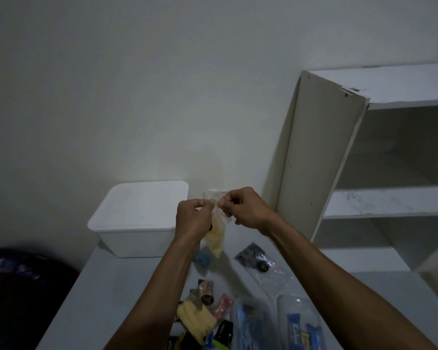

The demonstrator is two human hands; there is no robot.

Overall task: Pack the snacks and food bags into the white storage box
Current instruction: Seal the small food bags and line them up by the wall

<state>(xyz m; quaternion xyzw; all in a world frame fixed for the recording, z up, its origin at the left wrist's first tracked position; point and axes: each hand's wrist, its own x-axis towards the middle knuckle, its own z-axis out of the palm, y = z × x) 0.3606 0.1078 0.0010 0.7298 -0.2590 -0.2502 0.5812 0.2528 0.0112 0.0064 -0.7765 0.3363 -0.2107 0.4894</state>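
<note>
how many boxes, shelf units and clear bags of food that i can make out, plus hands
white storage box, lid on: 1
white shelf unit: 1
clear bags: 3, one with yellow contents held up by both hands, one with dark contents, one with pale sticks
hands: 2, left hand, right hand
total: 7

Yellow snack bag (pixel 216 236) hangs midair; white lidded storage box (pixel 139 218) behind.

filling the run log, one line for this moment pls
both hands pinch clear food bag top | white storage box lid on | snacks unpacked
</note>
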